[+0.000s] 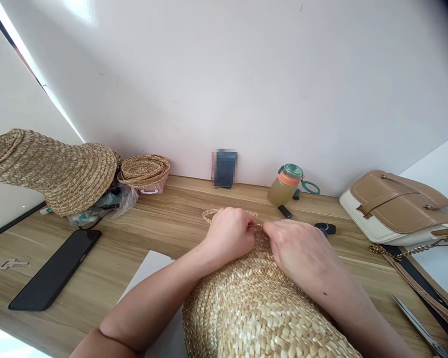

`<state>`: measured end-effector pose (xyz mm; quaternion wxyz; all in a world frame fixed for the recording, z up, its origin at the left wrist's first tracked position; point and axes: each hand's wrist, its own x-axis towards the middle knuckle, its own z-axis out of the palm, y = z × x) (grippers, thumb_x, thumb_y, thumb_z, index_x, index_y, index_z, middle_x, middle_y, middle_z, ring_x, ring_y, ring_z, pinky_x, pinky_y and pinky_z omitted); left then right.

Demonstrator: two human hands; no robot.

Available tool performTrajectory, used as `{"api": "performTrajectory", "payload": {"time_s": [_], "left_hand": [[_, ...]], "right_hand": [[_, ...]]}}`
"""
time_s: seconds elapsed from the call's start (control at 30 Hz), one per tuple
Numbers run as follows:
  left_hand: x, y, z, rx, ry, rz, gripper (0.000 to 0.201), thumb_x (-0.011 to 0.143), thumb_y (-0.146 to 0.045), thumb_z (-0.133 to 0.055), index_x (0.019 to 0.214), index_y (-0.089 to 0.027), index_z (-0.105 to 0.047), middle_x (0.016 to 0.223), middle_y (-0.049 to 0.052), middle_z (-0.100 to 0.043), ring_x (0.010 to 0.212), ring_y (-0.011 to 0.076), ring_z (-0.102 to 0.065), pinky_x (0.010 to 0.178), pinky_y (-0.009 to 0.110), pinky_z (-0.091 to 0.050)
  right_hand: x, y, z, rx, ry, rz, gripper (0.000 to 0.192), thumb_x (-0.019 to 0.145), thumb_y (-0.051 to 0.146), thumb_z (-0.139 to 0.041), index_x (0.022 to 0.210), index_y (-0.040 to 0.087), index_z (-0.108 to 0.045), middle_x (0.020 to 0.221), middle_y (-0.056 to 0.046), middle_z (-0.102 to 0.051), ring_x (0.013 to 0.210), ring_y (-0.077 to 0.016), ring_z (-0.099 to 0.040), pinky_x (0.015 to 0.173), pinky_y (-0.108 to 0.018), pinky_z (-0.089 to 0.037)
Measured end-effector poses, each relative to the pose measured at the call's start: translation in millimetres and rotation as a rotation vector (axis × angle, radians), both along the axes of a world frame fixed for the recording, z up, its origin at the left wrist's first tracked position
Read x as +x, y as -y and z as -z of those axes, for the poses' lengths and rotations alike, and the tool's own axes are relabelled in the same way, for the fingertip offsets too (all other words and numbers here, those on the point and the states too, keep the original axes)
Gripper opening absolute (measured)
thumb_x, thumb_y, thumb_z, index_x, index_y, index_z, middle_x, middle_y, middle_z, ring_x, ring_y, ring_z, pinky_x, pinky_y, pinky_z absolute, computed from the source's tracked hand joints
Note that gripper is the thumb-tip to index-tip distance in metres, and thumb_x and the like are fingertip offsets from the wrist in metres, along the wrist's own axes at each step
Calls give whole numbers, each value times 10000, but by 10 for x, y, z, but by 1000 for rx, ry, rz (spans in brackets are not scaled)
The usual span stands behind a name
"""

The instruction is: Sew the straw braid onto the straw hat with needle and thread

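Observation:
A large woven straw piece (254, 303) bulges up from the bottom edge; whether it is a hat or a bag I cannot tell. At its far end, my left hand (233, 231) is closed in a pinch on a thin straw braid. My right hand (298, 246) pinches the same braid just to the right, with only a short stretch showing between the two. A loop of straw braid (209, 214) lies on the table behind my left hand. My fingertips are mostly hidden behind the backs of my hands.
Stacked straw hats (70, 169), a coiled straw braid (145, 169) on a pink box, a black phone (56, 271) and keys (13, 264) are left. A bottle (285, 184) stands behind my right hand; a handbag (399, 206) and scissors (420, 325) lie right.

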<state>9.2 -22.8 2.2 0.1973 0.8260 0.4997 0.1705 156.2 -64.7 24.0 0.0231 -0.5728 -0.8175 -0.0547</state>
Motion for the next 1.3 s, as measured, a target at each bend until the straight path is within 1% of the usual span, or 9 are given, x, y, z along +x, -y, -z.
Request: {"api": "performTrajectory", "payload": {"time_s": [0.23, 0.37, 0.43, 0.67, 0.87, 1.0, 1.07, 1.17, 1.3], "left_hand": [[-17, -23, -14, 30, 4, -4, 251, 770, -233, -507, 770, -198, -755, 721, 88, -717, 698, 227, -626, 599, 291, -365], [-20, -24, -4, 28, -1, -8, 241, 755, -218, -499, 715, -186, -735, 685, 84, -704, 662, 209, -610, 579, 282, -335], [-20, -16, -4, 31, -10, -10, 240, 746, -202, -493, 697, -181, -727, 668, 84, -697, 642, 206, -604, 575, 282, -329], [-17, 23, -25, 59, 35, 43, 280, 729, -155, -472, 783, -213, -740, 766, 70, -729, 682, 219, -622, 589, 281, -342], [-50, 7, -74, 20, 118, 35, 228, 762, -217, -499, 698, -185, -716, 596, 34, -642, 563, 155, -501, 545, 264, -284], [-71, 2, -104, -22, 235, 65, 234, 785, -235, -509, 755, -174, -733, 593, 9, -623, 573, 130, -477, 558, 242, -314], [-82, 12, -129, -58, 275, 69, 243, 796, -237, -510, 809, -173, -744, 629, 8, -645, 598, 128, -500, 569, 231, -336], [-98, 31, -170, -96, 318, 52, 241, 804, -239, -515, 837, -173, -746, 681, 11, -674, 630, 131, -537, 589, 222, -368], [-114, 41, -191, -90, 380, 67, 230, 815, -233, -516, 847, -173, -736, 709, 9, -685, 658, 136, -568, 609, 219, -394]], "right_hand": [[111, -3, -58, -163, -82, -10, 243, 878, 79, -365, 786, 180, -567, 817, -62, -675, 752, -207, -631, 634, -305, -334], [106, -1, -51, -161, -179, 9, 244, 857, 75, -368, 1022, 173, -518, 766, -47, -662, 713, -204, -631, 630, -298, -341], [81, -15, -32, -142, -242, -1, 260, 845, 76, -380, 1068, 181, -465, 714, -21, -644, 662, -195, -620, 617, -292, -340], [13, -107, 15, -194, -291, -28, 167, 864, 73, -355, 943, 175, -462, 756, -63, -666, 710, -208, -631, 591, -287, -340], [244, -65, -164, -269, -544, -35, 209, 929, 308, -442, 1102, 239, -537, 887, -14, -671, 755, -163, -610, 666, -276, -418], [470, -150, -215, -247, -787, 20, 261, 896, 436, -500, 934, 204, -615, 807, -13, -621, 687, -136, -533, 581, -250, -385], [561, -267, -171, -357, -903, 20, 295, 855, 461, -559, 825, 172, -612, 712, 5, -566, 624, -112, -479, 550, -237, -356], [641, -484, -23, -607, -1058, 23, 324, 787, 468, -645, 785, 148, -602, 663, 33, -519, 556, -77, -418, 516, -219, -320], [609, -718, 247, -859, -1272, -28, 295, 727, 410, -727, 803, 140, -634, 757, 10, -583, 679, -103, -510, 644, -241, -394]]}}
